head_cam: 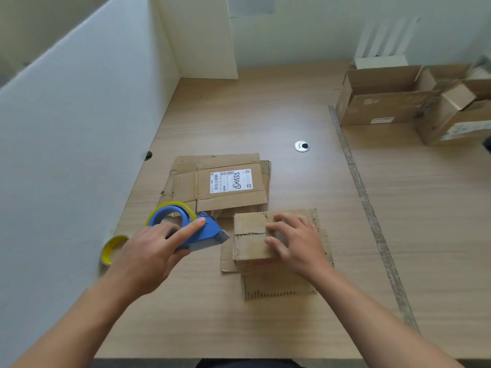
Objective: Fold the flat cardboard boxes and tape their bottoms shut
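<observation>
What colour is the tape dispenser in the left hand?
Blue, loaded with a yellowish tape roll; the tape dispenser shows clearly in the head view, held by the left hand.

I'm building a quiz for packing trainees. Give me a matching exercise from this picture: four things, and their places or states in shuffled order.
1. blue plastic tape dispenser
2. small folded brown cardboard box
3. flat brown cardboard with a white label
4. loose yellow tape roll

A. lies beside the white partition, untouched
B. pressed down under the right hand
C. gripped by the left hand
D. lies flat beyond both hands

Pairs: 1-C, 2-B, 3-D, 4-A
</observation>
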`<action>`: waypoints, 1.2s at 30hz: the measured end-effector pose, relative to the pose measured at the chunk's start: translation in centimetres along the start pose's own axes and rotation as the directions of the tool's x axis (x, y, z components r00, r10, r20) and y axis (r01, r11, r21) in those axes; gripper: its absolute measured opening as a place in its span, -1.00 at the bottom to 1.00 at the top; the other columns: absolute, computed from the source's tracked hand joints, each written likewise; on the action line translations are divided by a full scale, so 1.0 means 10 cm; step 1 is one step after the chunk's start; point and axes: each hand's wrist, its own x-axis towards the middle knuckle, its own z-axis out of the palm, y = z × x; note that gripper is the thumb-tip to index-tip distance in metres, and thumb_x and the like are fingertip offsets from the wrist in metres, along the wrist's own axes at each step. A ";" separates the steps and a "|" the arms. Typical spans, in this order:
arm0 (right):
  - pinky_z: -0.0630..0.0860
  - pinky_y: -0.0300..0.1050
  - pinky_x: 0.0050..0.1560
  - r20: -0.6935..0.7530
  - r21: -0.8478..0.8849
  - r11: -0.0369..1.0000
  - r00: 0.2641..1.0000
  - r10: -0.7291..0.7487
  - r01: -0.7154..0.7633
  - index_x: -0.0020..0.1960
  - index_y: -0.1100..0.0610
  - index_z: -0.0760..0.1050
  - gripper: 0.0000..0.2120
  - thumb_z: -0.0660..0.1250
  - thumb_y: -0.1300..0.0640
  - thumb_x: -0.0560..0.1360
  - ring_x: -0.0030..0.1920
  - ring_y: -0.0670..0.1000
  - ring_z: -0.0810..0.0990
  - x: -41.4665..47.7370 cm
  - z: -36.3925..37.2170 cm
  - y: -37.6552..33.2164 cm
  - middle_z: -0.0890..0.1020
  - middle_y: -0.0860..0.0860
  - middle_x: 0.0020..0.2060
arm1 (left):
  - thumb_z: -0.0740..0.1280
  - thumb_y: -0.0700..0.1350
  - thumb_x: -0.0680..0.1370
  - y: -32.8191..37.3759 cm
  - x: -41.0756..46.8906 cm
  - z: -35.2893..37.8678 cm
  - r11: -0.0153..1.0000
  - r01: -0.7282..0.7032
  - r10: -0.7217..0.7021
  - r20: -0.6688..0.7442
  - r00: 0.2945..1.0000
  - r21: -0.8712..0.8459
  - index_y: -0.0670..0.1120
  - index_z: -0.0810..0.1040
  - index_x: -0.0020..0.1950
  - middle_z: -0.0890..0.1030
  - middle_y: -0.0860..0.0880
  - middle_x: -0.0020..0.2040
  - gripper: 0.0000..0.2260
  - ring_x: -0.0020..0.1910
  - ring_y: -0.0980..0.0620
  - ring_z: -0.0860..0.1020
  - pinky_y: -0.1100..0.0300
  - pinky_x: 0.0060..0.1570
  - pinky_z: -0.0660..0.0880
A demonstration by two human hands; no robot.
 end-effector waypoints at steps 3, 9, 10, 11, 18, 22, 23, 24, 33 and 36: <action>0.23 -0.05 0.43 0.039 0.174 0.984 0.999 0.026 -0.033 0.40 -0.11 0.46 -0.64 0.26 -0.10 0.62 0.38 -0.09 0.31 0.01 -0.11 -0.01 0.45 -0.16 0.37 | -0.04 0.19 0.67 0.16 0.18 -0.08 0.996 -0.089 0.089 0.022 0.996 0.003 0.15 0.20 0.55 0.57 0.01 -0.10 -0.55 -0.30 -0.05 0.52 0.16 -0.34 0.43; 0.36 -0.19 0.34 0.138 0.550 0.819 0.985 0.106 -0.165 0.51 -0.27 0.20 -0.47 0.30 -0.04 0.61 0.32 -0.24 0.37 -0.01 -0.35 0.03 0.35 -0.25 0.34 | -0.09 0.15 0.68 0.43 0.49 -0.01 0.966 -0.255 0.258 0.083 0.962 -0.047 0.24 0.06 0.58 0.56 0.04 -0.07 -0.56 -0.28 -0.01 0.49 0.23 -0.24 0.40; 0.37 -0.18 0.34 0.144 0.584 0.793 0.983 0.112 -0.176 0.53 -0.25 0.19 -0.43 0.32 -0.03 0.60 0.35 -0.22 0.37 -0.01 -0.38 0.03 0.34 -0.24 0.36 | -0.09 0.15 0.68 0.46 0.52 0.01 0.957 -0.282 0.287 0.080 0.955 -0.061 0.26 0.04 0.58 0.55 0.05 -0.07 -0.56 -0.27 -0.01 0.49 0.22 -0.24 0.42; 0.37 -0.18 0.35 0.154 0.598 0.781 0.982 0.109 -0.180 0.53 -0.23 0.20 -0.42 0.34 -0.02 0.59 0.37 -0.22 0.36 -0.01 -0.40 0.03 0.34 -0.23 0.37 | -0.08 0.15 0.68 0.48 0.55 0.03 0.948 -0.311 0.316 0.076 0.946 -0.067 0.26 0.03 0.58 0.55 0.05 -0.06 -0.57 -0.26 0.00 0.49 0.22 -0.24 0.43; 0.41 -0.14 0.33 0.097 0.572 0.804 0.987 0.132 -0.163 -0.14 0.03 0.57 -0.89 0.39 0.09 0.57 0.32 -0.19 0.44 -0.02 -0.36 0.07 0.46 -0.21 0.32 | -0.06 0.17 0.68 0.48 0.65 0.16 0.937 -0.342 0.349 0.109 0.931 -0.075 0.29 0.04 0.58 0.55 0.05 -0.04 -0.56 -0.27 -0.02 0.50 0.19 -0.28 0.45; 0.41 -0.19 0.33 0.040 0.672 0.721 0.981 0.192 -0.169 -0.19 0.09 0.58 -0.87 0.42 0.14 0.54 0.32 -0.22 0.45 -0.06 -0.36 0.15 0.50 -0.20 0.30 | -0.11 0.22 0.66 0.41 0.67 0.13 0.960 -0.277 0.279 0.165 0.946 -0.033 0.31 -0.01 0.57 0.54 0.08 -0.10 -0.55 -0.32 -0.02 0.50 0.22 -0.31 0.39; 0.40 -0.22 0.32 0.039 0.675 0.719 0.981 0.188 -0.164 -0.19 0.10 0.59 -0.87 0.43 0.14 0.54 0.32 -0.25 0.44 -0.07 -0.36 0.16 0.49 -0.21 0.30 | -0.07 0.23 0.66 0.43 0.67 0.13 0.967 -0.254 0.254 0.179 0.951 -0.020 0.31 -0.02 0.57 0.53 0.10 -0.14 -0.54 -0.34 0.00 0.49 0.24 -0.34 0.37; 0.39 -0.26 0.31 0.033 0.679 0.718 0.983 0.179 -0.154 -0.19 0.11 0.59 -0.87 0.43 0.15 0.53 0.31 -0.29 0.44 -0.09 -0.35 0.16 0.49 -0.22 0.30 | 0.05 0.21 0.64 0.46 0.67 0.14 0.975 -0.224 0.220 0.202 0.954 -0.005 0.30 -0.01 0.57 0.51 0.12 -0.18 -0.49 -0.38 0.02 0.46 0.25 -0.37 0.33; 0.46 -0.26 0.20 -0.019 0.745 0.654 0.976 0.217 -0.131 -0.26 0.08 0.61 -0.83 0.46 0.22 0.50 0.25 -0.21 0.51 -0.14 -0.43 0.28 0.51 -0.13 0.25 | 0.13 0.17 0.64 0.73 0.77 0.27 0.999 -0.042 0.032 0.301 0.953 0.027 0.54 -0.56 0.21 0.42 0.12 -0.06 -0.25 -0.16 0.02 0.44 0.19 -0.13 0.38; 0.49 -0.18 0.24 -0.048 0.735 0.667 0.971 0.233 -0.124 -0.27 0.09 0.61 -0.82 0.47 0.23 0.49 0.22 -0.15 0.54 -0.17 -0.48 0.32 0.52 -0.09 0.19 | 0.15 0.16 0.64 0.77 0.80 0.26 1.000 -0.019 0.017 0.301 0.953 0.002 0.56 -0.56 0.19 0.45 0.12 -0.06 -0.23 -0.17 0.01 0.43 0.17 -0.12 0.40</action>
